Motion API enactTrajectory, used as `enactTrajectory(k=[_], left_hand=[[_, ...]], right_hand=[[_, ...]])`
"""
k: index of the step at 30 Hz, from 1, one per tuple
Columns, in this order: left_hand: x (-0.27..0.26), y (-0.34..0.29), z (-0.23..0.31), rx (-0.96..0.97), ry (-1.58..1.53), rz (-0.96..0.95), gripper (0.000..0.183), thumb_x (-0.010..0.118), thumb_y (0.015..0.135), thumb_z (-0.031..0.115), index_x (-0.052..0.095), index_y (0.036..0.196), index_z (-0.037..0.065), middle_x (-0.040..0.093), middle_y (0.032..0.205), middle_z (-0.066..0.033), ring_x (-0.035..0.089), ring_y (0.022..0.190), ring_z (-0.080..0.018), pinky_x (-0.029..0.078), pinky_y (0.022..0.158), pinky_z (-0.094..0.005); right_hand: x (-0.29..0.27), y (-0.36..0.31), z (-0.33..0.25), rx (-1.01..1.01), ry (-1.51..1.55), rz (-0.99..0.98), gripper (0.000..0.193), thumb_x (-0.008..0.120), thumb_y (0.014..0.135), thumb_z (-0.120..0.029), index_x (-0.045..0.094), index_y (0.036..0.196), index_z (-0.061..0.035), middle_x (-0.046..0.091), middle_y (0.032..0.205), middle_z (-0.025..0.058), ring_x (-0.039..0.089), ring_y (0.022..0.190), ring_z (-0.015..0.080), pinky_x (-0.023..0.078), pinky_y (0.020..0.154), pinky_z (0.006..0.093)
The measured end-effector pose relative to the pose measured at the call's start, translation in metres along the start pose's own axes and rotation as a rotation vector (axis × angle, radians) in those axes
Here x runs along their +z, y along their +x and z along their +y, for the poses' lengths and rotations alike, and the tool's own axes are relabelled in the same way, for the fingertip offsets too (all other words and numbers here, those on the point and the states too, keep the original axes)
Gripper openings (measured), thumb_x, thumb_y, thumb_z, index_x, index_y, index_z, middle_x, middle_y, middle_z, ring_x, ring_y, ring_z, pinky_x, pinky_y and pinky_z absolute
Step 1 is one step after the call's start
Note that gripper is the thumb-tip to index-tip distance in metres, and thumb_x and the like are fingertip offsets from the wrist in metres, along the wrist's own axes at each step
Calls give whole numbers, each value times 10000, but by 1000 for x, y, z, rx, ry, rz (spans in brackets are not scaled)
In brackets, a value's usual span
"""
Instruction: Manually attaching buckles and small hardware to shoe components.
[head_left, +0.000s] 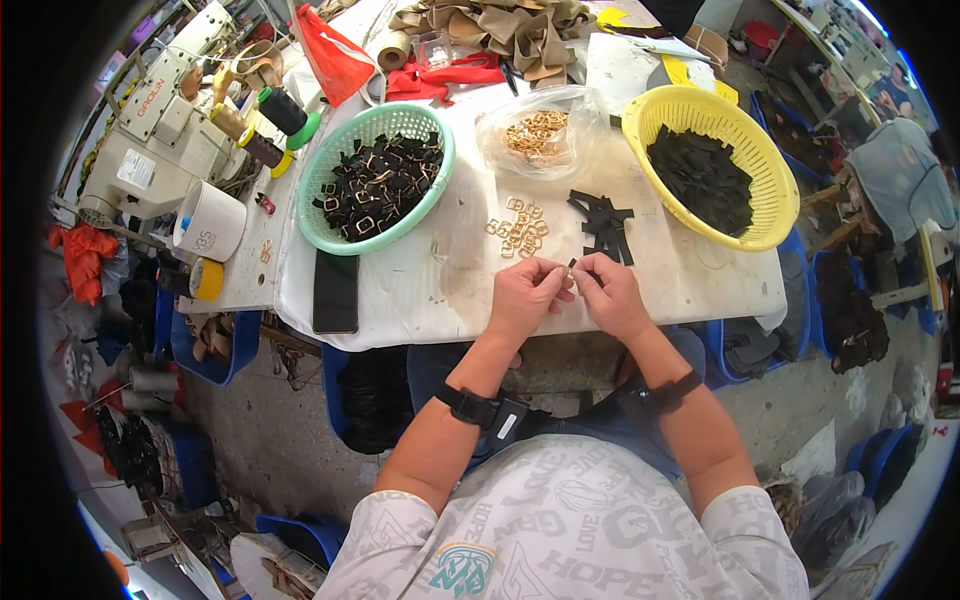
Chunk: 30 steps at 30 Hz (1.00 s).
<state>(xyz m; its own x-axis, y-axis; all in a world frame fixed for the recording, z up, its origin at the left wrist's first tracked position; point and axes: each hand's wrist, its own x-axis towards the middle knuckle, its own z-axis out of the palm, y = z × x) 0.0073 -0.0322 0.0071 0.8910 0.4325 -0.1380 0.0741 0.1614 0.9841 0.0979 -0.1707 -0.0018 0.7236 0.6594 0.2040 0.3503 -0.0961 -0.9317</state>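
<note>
Both my hands meet at the table's near edge, fingertips pinched together. My left hand (528, 298) is closed on a small gold buckle, mostly hidden by the fingers. My right hand (613, 300) pinches a short black strap (573, 263), whose end shows at the buckle. Just beyond my left hand lies a loose group of gold buckles (519, 228). Beyond my right hand is a small pile of black straps (605, 225). To the left, a mint-green basket (308, 210) holds many black straps with gold buckles on them. A yellow basket (780, 205) at right holds plain black straps.
A clear plastic bag (490, 130) of gold buckles sits at mid-table. A black phone (336, 292) lies at the left edge. Thread spools (282, 110) and a sewing machine (150, 150) stand further left. Blue bins (795, 300) are on the floor around the table.
</note>
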Motion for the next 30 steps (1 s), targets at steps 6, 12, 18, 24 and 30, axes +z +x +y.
enactTrajectory(k=[6,12,18,24,30], left_hand=[[11,-5,4,78,-28,145,153,621,920,77,661,986,-54,691,856,-96,681,699,-132,526,541,-221],[0,-3,-11,173,81,-33,166,599,936,83,669,1020,-41,690,845,-68,656,684,-107,517,578,-224],[-9,2,-5,63,94,-46,188,579,954,114,672,990,-45,684,777,-68,640,656,-100,512,560,-219],[-4,4,-1,-51,19,14,192,588,952,135,665,920,-37,668,731,-71,634,610,-107,502,522,-227],[-13,8,5,-136,-9,-107,194,603,942,144,665,892,-33,661,730,-71,623,579,-112,502,511,-232]], right_hand=[[3,-1,-2,6,-42,103,101,615,882,-79,615,928,11,659,794,150,626,666,217,489,617,307],[9,-2,-7,-153,-198,110,87,632,861,-66,629,919,-1,651,802,148,645,683,286,504,612,333],[11,-1,-6,-309,-229,31,91,622,855,-46,628,938,-9,636,787,144,637,679,307,506,607,345],[5,0,5,81,175,43,93,572,891,-37,622,955,8,637,735,63,582,603,115,457,548,266],[4,3,4,162,194,26,102,597,881,-73,638,902,17,624,679,21,519,577,43,419,521,230]])
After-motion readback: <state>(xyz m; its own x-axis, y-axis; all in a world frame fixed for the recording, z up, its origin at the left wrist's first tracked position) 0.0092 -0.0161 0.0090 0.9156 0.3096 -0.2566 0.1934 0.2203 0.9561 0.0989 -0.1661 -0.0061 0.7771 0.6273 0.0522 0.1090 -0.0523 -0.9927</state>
